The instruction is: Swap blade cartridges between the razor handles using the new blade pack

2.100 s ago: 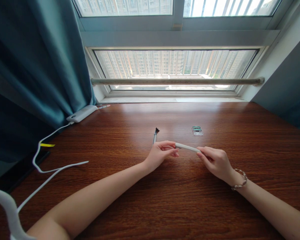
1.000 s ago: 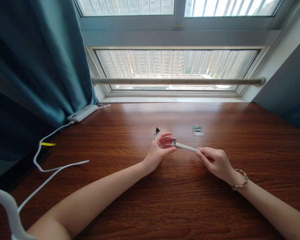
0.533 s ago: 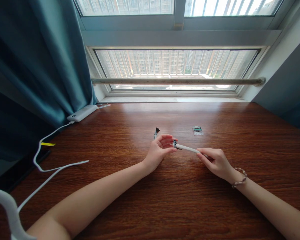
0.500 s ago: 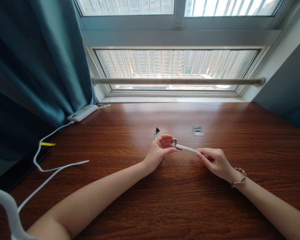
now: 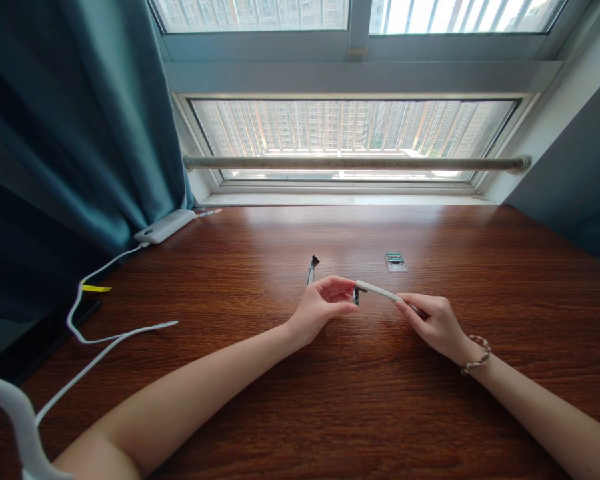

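Note:
My right hand [image 5: 433, 323] is closed on the rear end of a white razor handle [image 5: 378, 290], held a little above the wooden desk [image 5: 330, 400]. My left hand [image 5: 323, 307] pinches a small dark razor head [image 5: 355, 295] at the handle's front tip, thumb and forefinger closed on it. A second dark-tipped razor handle [image 5: 311, 269] lies on the desk just behind my left hand. A small clear pack with green cartridges [image 5: 395, 261] lies further back to the right.
A white power bank [image 5: 164, 226] sits at the desk's back left by the teal curtain [image 5: 70, 133], with a white cable [image 5: 105, 327] trailing toward me. A window sill and rail [image 5: 355, 162] run along the back.
My left fingers have closed from loosely spread to a pinch on the razor head. The white handle's front end has lifted slightly and the head now hangs down below its tip.

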### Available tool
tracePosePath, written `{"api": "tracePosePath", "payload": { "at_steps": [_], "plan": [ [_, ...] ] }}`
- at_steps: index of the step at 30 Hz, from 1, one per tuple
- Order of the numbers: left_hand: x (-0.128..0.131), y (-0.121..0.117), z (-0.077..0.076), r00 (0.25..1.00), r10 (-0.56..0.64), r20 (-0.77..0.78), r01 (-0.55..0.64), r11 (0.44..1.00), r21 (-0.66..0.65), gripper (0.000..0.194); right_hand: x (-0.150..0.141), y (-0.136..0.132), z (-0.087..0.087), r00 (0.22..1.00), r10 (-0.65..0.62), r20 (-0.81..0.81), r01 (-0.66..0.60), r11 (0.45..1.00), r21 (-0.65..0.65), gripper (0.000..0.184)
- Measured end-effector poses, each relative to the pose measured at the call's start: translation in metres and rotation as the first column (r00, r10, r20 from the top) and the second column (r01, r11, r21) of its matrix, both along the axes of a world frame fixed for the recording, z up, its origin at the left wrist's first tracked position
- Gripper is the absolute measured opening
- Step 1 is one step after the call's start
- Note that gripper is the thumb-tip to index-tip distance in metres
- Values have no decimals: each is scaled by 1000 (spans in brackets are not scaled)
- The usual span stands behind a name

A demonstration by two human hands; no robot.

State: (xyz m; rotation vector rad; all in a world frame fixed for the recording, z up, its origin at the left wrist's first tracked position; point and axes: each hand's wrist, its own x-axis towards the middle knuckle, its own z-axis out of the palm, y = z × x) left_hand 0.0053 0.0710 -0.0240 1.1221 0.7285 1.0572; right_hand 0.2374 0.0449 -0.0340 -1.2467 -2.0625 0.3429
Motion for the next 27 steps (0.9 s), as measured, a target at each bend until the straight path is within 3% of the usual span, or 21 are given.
{"api": "tracePosePath", "payload": {
  "at_steps": [4,9,14,19,27],
  "plan": [
    [0,0,1,1000,-8,-5,8,1000,-1,35,-1,-1,0,997,74,36,-74,997,-12,22],
    [0,1,-1,1000,1,-11,-2,1000,-14,36,-1,-1,1,999,-19,45,17,999,51,22],
    [2,0,2,1000,-5,4,5,1000,-1,36,-1,-2,1,991,30,129,-38,997,67,24],
    [2,-2,3,998,-45,40,46,999,-17,37,-1,-2,1,991,-71,112,61,994,96,22],
    [3,0,3,993,-65,99,66,998,-13,36,0,-2,0,986,-15,168,-7,991,131,23]
  ]
}}
